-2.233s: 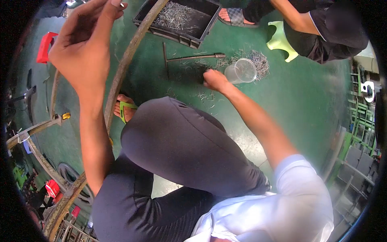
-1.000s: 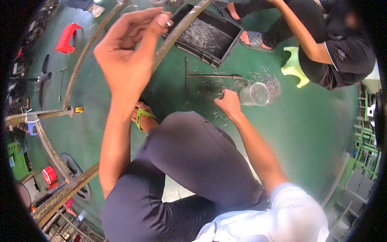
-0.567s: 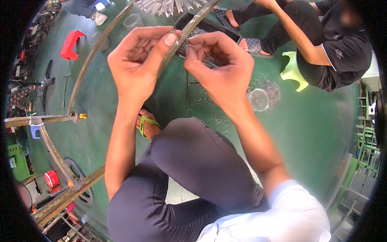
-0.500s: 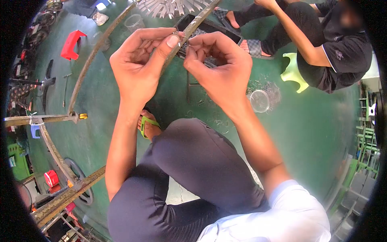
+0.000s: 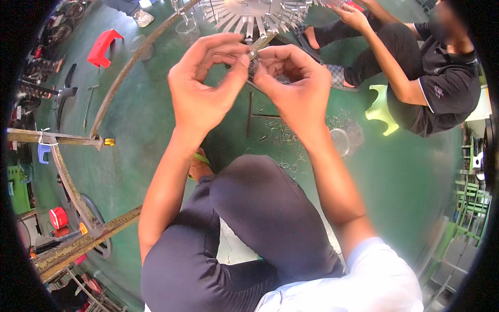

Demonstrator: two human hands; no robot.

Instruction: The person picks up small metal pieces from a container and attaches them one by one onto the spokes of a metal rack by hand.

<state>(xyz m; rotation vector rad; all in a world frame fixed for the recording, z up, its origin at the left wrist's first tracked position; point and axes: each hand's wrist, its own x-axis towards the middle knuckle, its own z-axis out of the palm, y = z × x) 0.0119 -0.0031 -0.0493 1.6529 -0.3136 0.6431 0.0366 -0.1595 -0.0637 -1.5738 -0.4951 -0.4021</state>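
My left hand is closed in a pinch, its thumb and fingertips on a small shiny metal piece. Opposite it, my right hand also pinches at this piece, thumb against index finger. The fingertips of both hands nearly meet, so most of the piece is hidden and its kind does not show. Just beyond my fingers hangs a round rack of many flat metal strips. A dark tray lies largely covered behind my hands.
A co-worker in black sits at the right by a light green stool. Small metal bits and a clear round container lie on the green floor. A rusty metal frame, a red stool and a clear cup are at left.
Both hands have shifted right in the view and stay close together at the fingertips. More of the metal-strip rack and the scattered bits now shows, as the camera's view has moved.
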